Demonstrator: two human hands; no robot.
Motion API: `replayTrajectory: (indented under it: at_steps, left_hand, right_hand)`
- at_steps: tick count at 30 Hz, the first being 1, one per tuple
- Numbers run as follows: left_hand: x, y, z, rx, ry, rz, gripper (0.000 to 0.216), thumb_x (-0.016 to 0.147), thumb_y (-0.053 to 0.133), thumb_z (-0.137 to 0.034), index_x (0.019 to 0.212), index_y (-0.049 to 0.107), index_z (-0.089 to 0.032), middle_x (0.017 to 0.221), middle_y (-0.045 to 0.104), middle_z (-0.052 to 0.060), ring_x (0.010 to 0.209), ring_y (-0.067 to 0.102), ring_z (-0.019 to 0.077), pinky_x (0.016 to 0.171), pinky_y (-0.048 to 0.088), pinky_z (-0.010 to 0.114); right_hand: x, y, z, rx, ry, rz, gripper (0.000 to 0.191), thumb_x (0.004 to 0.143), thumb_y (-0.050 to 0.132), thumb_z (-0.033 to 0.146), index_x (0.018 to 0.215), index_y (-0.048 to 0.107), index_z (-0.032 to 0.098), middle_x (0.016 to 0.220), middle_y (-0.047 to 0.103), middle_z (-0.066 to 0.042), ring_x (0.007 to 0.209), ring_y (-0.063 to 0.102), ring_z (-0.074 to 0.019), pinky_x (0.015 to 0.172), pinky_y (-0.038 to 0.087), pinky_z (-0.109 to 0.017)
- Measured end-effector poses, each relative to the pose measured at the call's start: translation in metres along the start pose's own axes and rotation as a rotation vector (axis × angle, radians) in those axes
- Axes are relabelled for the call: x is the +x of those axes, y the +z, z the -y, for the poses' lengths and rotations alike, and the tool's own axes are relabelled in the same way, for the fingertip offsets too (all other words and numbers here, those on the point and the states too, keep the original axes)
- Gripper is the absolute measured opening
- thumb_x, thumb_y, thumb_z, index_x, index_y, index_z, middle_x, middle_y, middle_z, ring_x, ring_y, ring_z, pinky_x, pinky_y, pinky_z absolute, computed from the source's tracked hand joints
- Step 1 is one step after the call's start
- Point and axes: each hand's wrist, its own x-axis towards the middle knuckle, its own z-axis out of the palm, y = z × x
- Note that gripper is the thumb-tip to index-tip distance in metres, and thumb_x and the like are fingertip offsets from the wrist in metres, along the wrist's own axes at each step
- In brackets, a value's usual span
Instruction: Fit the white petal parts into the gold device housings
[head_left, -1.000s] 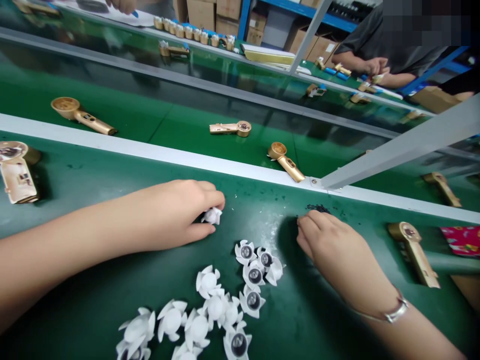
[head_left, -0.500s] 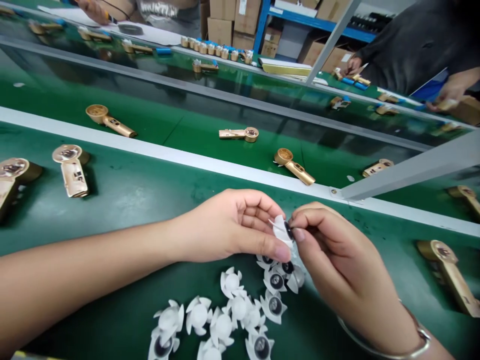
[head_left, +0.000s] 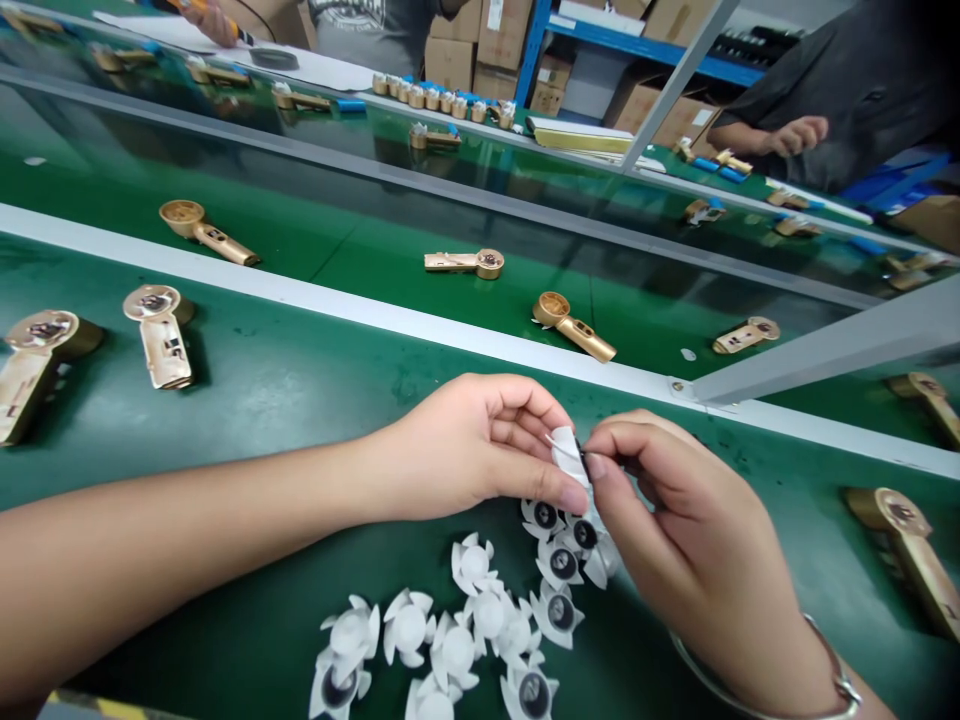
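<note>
In my left hand (head_left: 517,450), thumb and fingers hold a small white fan blade (head_left: 568,452) on edge, its dark hub side turned to the right. My right hand (head_left: 660,500) pinches thumb and forefinger together at that dark side; a small dark bit shows at the fingertips, too hidden to name. Below my hands lie several loose white fan blades (head_left: 454,650) on the green bench. Some show a dark hollow hub (head_left: 561,612), others a closed white face.
Gold handheld-fan housings (head_left: 166,335) lie at left on the bench, with another housing (head_left: 904,550) at right. Beyond a white rail (head_left: 337,305), more housings (head_left: 574,325) lie on a green belt. A grey post (head_left: 825,335) rises at right. Two people sit across, a hand (head_left: 799,135) raised.
Both hands stay together at the fan blade, which has turned slightly more edge-on. The housings on the near belt have shifted left. Across, the person at right has lifted a hand.
</note>
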Motion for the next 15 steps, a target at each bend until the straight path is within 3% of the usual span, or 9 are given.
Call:
replayTrajectory:
  at_steps: [4, 9, 11, 13, 15]
  left_hand:
    - [0.002, -0.003, 0.004, 0.069, 0.009, -0.046, 0.033, 0.067, 0.089, -0.014, 0.091, 0.066, -0.014, 0.081, 0.075, 0.002, 0.078, 0.074, 0.0135, 0.081, 0.059, 0.029]
    - [0.01, -0.014, 0.004, 0.061, 0.097, -0.174, 0.033, 0.069, 0.088, -0.016, 0.094, 0.067, -0.014, 0.085, 0.075, 0.002, 0.081, 0.073, 0.0127, 0.086, 0.057, 0.029]
    - [0.014, -0.022, -0.006, 0.083, 0.191, -0.251, 0.032, 0.07, 0.088, -0.021, 0.094, 0.068, -0.014, 0.089, 0.075, 0.002, 0.083, 0.072, 0.0125, 0.088, 0.056, 0.029]
    - [0.016, -0.031, -0.021, 0.116, 0.344, -0.367, 0.032, 0.072, 0.088, -0.028, 0.094, 0.069, -0.015, 0.092, 0.074, 0.002, 0.086, 0.071, 0.0123, 0.088, 0.054, 0.028]
    - [0.016, -0.04, -0.035, 0.132, 0.469, -0.476, 0.034, 0.073, 0.087, -0.032, 0.097, 0.069, -0.016, 0.094, 0.073, 0.002, 0.087, 0.069, 0.0125, 0.085, 0.053, 0.027]
  right_hand:
    - [-0.005, 0.006, 0.001, -0.038, -0.034, -0.035, 0.011, 0.095, 0.055, 0.011, 0.094, 0.059, 0.021, 0.089, 0.065, -0.002, 0.079, 0.062, -0.0105, 0.069, 0.049, -0.021]
    - [-0.004, 0.011, -0.001, -0.046, -0.149, -0.053, 0.026, 0.094, 0.054, 0.01, 0.116, 0.065, 0.021, 0.104, 0.07, -0.007, 0.092, 0.067, -0.0172, 0.08, 0.052, -0.03]
    - [0.023, 0.015, -0.009, -0.063, -0.081, -0.073, 0.021, 0.097, 0.053, 0.018, 0.108, 0.07, 0.022, 0.099, 0.073, -0.006, 0.089, 0.068, -0.0197, 0.078, 0.053, -0.033]
    - [0.07, 0.026, -0.019, -0.132, 0.075, -0.041, 0.023, 0.098, 0.052, 0.026, 0.106, 0.072, 0.02, 0.097, 0.074, -0.008, 0.09, 0.069, -0.0238, 0.079, 0.053, -0.036]
    - [0.132, 0.045, -0.027, -0.257, 0.207, 0.097, 0.042, 0.093, 0.057, 0.026, 0.132, 0.062, 0.011, 0.116, 0.071, -0.016, 0.109, 0.066, -0.0312, 0.093, 0.051, -0.042]
